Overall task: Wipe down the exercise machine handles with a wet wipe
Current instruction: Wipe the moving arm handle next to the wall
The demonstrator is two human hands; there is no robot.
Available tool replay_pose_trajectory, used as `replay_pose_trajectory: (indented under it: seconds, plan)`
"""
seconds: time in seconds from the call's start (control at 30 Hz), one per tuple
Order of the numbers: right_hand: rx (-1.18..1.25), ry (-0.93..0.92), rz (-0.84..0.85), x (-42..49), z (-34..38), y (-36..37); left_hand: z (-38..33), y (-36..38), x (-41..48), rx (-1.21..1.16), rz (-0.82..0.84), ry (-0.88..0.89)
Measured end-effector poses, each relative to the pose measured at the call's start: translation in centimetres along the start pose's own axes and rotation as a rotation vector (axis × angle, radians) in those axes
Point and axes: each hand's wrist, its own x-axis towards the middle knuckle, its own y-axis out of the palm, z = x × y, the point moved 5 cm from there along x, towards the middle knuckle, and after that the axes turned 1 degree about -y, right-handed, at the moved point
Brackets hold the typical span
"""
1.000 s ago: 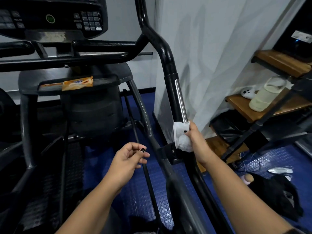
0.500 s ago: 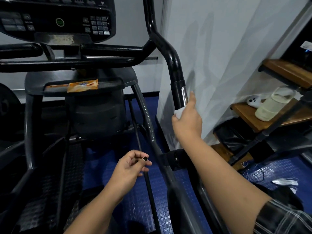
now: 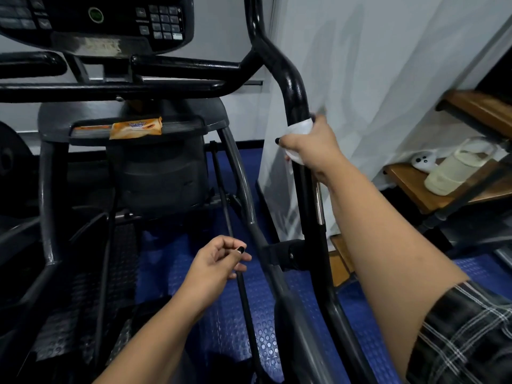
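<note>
The black right handle bar [image 3: 291, 81] of the exercise machine rises from lower right up to the top centre, with a chrome strip lower down. My right hand [image 3: 310, 142] is wrapped around this bar with a white wet wipe [image 3: 300, 127] pressed between palm and bar. My left hand [image 3: 219, 263] hovers lower, in front of the machine's thin black rods, fingers loosely curled with nothing in them. A horizontal black handle [image 3: 182, 66] runs below the console.
The console [image 3: 110, 18] with keypad sits top left. An orange snack packet [image 3: 135, 128] lies on the machine's tray. A white curtain [image 3: 388, 79] hangs right of the bar. Wooden shelves [image 3: 415, 187] at right hold a pale jug [image 3: 454, 170]. Blue studded flooring lies below.
My right hand has slid the wipe up the right handle bar, from near the lower joint to above the chrome strip. My left hand has stayed in place.
</note>
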Motion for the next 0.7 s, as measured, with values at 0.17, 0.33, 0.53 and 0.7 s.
replay_pose_trajectory:
  seconds: [0.17,0.33,0.53,0.7]
  plan:
    - [0.234,0.148,0.279,-0.9,-1.8,0.1,-0.3,0.0,-0.2,0.005,0.010,0.007]
    - [0.286,0.248,0.338,-3.2,-4.5,-0.1,-0.6,-0.4,0.0,0.013,-0.004,0.011]
    - [0.216,0.329,0.310,-6.0,-8.1,-0.8,-1.6,-0.1,0.5,0.024,0.011,0.018]
    - [0.098,0.291,0.120,-8.0,-9.5,-0.9,-2.9,-1.0,1.4,0.044,0.001,0.030]
